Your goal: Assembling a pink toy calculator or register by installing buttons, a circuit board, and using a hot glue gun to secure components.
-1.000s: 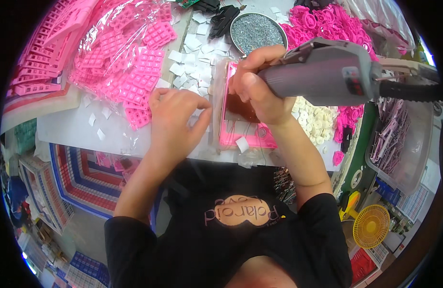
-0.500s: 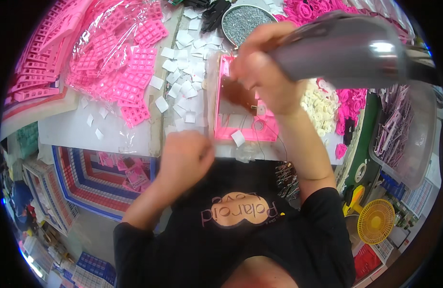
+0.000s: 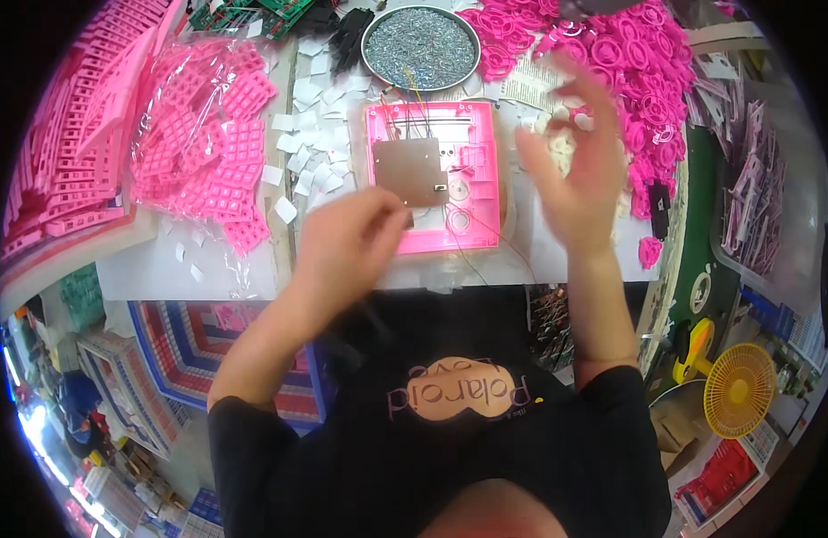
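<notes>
A pink plastic casing (image 3: 486, 170) lies open on the table in front of me. Over its left half sits a brown circuit board (image 3: 409, 170), and thin wires run out from it above and below. My left hand (image 3: 342, 249) is at the casing's lower left corner, by the board's lower edge. Its fingers are curled together, and whatever they may hold is hidden. To the right of the casing my right hand (image 3: 583, 175) is raised, somewhat blurred, its fingers apart and nothing in them. Part of a dark grey cylindrical tool (image 3: 598, 7) shows at the top edge.
Behind the casing stands a round tray of screws (image 3: 420, 49). Small white paper squares (image 3: 320, 134) are scattered to its left, beside a clear bag of pink keypads (image 3: 199, 125). Pink rings (image 3: 634, 72) are heaped at the right. A yellow fan (image 3: 740, 390) stands lower right.
My right hand has let go of the dark grey tool, which is now at the top edge. My left hand has moved up to the casing. The paper square on the casing's front edge no longer shows.
</notes>
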